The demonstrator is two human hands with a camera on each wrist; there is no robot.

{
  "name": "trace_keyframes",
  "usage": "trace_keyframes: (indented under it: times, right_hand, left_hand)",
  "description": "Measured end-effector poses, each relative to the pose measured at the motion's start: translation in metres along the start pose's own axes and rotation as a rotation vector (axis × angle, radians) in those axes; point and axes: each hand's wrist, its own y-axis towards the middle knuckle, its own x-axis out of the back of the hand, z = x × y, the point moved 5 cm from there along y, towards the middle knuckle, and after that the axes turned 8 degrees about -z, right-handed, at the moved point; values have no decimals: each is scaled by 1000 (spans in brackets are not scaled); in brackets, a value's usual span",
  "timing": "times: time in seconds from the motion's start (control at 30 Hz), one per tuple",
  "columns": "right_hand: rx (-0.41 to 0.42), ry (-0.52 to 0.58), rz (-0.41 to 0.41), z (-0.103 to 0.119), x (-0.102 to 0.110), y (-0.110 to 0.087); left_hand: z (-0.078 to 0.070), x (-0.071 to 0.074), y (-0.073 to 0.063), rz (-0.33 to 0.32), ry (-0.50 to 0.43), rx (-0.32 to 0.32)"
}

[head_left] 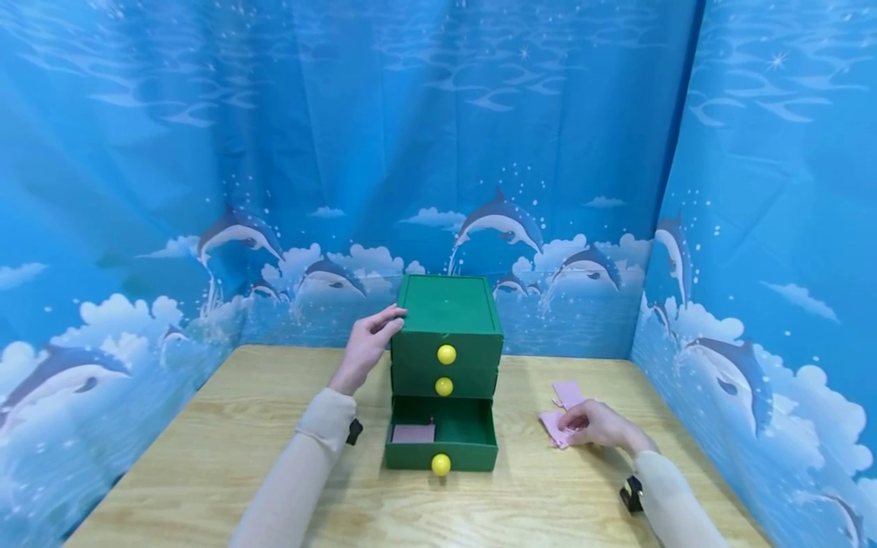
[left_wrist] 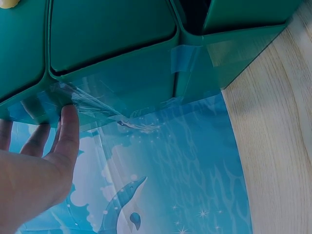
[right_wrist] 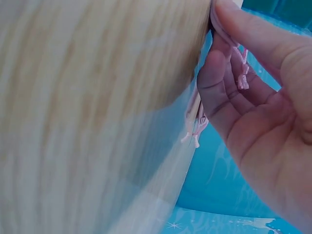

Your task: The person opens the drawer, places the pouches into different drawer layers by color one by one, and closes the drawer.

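A green drawer box with yellow knobs stands on the table, its bottom drawer pulled out. Inside that drawer, on the left, lies a pink pouch. My left hand touches the box's upper left side, and the left wrist view has its fingertips against the green wall. To the right of the box, my right hand pinches a pink drawstring pouch at the tabletop between thumb and fingers; its cord dangles in the right wrist view. Another pink pouch lies just behind it.
The wooden table carries the box and pouches. Blue dolphin-print curtains close off the back and sides. The upper two drawers, with knobs such as the top yellow knob, are pushed in.
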Motion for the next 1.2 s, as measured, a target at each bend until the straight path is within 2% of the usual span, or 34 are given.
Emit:
trace_keyframes:
  times: [0.13, 0.37, 0.7, 0.97, 1.2]
  right_hand:
    - [-2, 33, -18, 0, 0, 0]
    - [66, 91, -92, 6, 4, 4]
    - [-15, 139, -129, 19, 9, 8]
    - [48, 158, -154, 33, 9, 12]
    - [51, 187, -171, 44, 7, 14]
  left_hand:
    - [-1, 0, 0, 6, -6, -3]
    - [-2, 0, -1, 4, -6, -1]
    - [-1, 0, -1, 1, -7, -1]
    - [-2, 0, -2, -4, -1, -11]
    - [-2, 0, -2, -1, -2, -12]
